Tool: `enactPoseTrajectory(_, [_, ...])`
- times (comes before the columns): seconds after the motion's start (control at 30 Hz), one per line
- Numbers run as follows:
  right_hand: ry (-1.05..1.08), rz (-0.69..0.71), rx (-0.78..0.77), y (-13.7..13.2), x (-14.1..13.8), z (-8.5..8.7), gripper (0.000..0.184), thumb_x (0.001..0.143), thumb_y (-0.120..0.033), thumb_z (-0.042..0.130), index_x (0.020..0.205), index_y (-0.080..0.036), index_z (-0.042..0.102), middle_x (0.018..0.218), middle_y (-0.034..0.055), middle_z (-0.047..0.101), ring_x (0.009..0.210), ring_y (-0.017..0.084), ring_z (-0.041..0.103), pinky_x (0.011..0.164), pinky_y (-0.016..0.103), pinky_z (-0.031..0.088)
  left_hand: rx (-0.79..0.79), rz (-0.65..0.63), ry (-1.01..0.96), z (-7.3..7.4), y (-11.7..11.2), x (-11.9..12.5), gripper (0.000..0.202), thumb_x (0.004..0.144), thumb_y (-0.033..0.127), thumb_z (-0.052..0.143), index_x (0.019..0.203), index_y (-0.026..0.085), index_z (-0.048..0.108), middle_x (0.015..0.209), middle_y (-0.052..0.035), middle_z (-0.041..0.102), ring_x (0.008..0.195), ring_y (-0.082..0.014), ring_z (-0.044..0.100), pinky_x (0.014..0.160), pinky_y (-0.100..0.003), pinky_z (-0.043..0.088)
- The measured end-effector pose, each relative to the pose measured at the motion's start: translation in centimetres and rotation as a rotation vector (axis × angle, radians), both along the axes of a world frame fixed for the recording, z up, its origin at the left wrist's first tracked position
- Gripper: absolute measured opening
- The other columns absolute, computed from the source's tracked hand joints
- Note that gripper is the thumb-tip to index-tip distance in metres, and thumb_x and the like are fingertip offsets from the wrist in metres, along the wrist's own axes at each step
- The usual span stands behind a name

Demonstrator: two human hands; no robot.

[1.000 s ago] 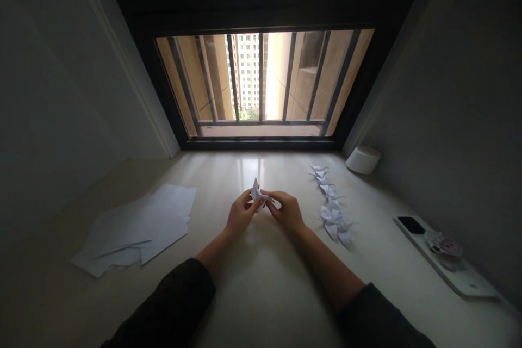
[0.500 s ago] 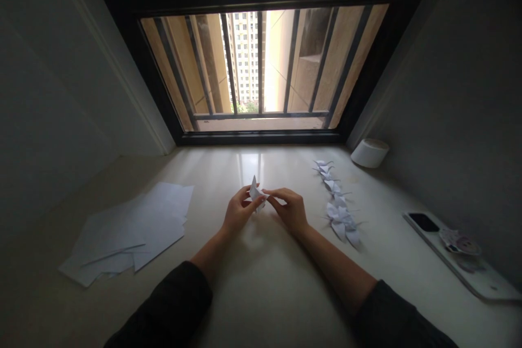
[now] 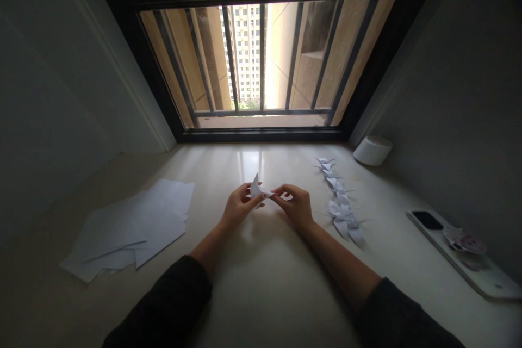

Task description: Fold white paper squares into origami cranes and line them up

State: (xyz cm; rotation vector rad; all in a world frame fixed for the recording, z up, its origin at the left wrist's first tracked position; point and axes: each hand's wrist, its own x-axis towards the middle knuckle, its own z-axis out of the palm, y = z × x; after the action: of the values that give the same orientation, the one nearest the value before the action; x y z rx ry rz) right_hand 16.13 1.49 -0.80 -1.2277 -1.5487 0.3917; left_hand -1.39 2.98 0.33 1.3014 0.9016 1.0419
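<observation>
Nearest me, two dark sleeves (image 3: 163,302) reach over the pale surface (image 3: 261,288); off right, a phone (image 3: 479,273) w/ a charm (image 3: 465,240) on its back; off left, overlapping white sheets (image 3: 138,223), well apart from both hands. Mid-surface, the folded paper (image 3: 255,189) sits in both hands; left hand (image 3: 238,205) has thumb & fingers closed round its body; right hand (image 3: 297,206) has thumb & forefinger pinched at its right tip. Step in hand is prob. shaping that tip; next move calls for, I'd say, a light, exact pinch w/ a steady left grip, lest thin folds crush. Right of the hands, a row of small folded cranes (image 3: 341,209); beyond, a white roll (image 3: 372,152); farthest, a dark-framed window (image 3: 261,135) w/ bars (image 3: 262,60).
</observation>
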Motion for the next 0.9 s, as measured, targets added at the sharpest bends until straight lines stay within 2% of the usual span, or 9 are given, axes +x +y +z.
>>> enactPoseTrajectory(0.23, [0.078, 0.105, -0.015, 0.08, -0.37, 0.24, 0.019, 0.078, -0.039, 0.062, 0.085, -0.024, 0.071, 0.082, 0.0029, 0.071, 0.066, 0.015, 0.061, 0.056, 0.026, 0.048, -0.023, 0.057, -0.010, -0.03, 0.64, -0.46, 0.051, 0.068, 0.037, 0.072, 0.109, 0.011, 0.058, 0.088, -0.0056, 0.064, 0.075, -0.0156, 0.064, 0.074, -0.035, 0.058])
enactPoseTrajectory(0.43, [0.045, 0.015, -0.006, 0.18, -0.11, -0.02, 0.019, 0.075, -0.042, 0.066, 0.080, -0.024, 0.072, 0.074, 0.0019, 0.070, 0.066, 0.016, 0.062, 0.061, 0.028, 0.048, 0.007, 0.042, 0.023, -0.07, 0.76, -0.64, 0.054, 0.066, 0.037, 0.074, 0.110, 0.011, 0.058, 0.085, -0.0042, 0.065, 0.074, -0.0151, 0.063, 0.074, -0.035, 0.058])
enactPoseTrajectory(0.63, [0.003, -0.092, -0.040, 0.12, 0.10, 0.15, 0.027, 0.073, -0.048, 0.065, 0.070, -0.022, 0.068, 0.068, 0.0015, 0.068, 0.061, 0.016, 0.060, 0.060, 0.028, 0.046, 0.021, 0.042, 0.032, -0.22, 0.79, -0.61, 0.054, 0.067, 0.039, 0.072, 0.110, 0.010, 0.059, 0.086, -0.0054, 0.066, 0.073, -0.0161, 0.064, 0.074, -0.035, 0.057])
enactPoseTrajectory(0.77, [0.018, -0.082, -0.030, 0.11, -0.01, 0.24, 0.027, 0.076, -0.047, 0.061, 0.071, -0.021, 0.064, 0.069, 0.0014, 0.067, 0.063, 0.016, 0.060, 0.062, 0.029, 0.047, 0.087, 0.054, 0.111, -0.59, 0.86, -0.66, 0.048, 0.070, 0.041, 0.069, 0.108, 0.012, 0.061, 0.088, -0.0063, 0.068, 0.079, -0.0187, 0.065, 0.076, -0.033, 0.054])
enactPoseTrajectory(0.9, [0.050, -0.010, 0.000, 0.15, -0.21, 0.21, 0.021, 0.082, -0.041, 0.056, 0.084, -0.021, 0.065, 0.078, 0.0024, 0.069, 0.072, 0.017, 0.062, 0.069, 0.031, 0.049, 0.154, 0.075, 0.190, -0.84, 0.95, -0.74, 0.040, 0.075, 0.043, 0.063, 0.101, 0.013, 0.065, 0.094, -0.0078, 0.068, 0.084, -0.0210, 0.065, 0.077, -0.032, 0.052])
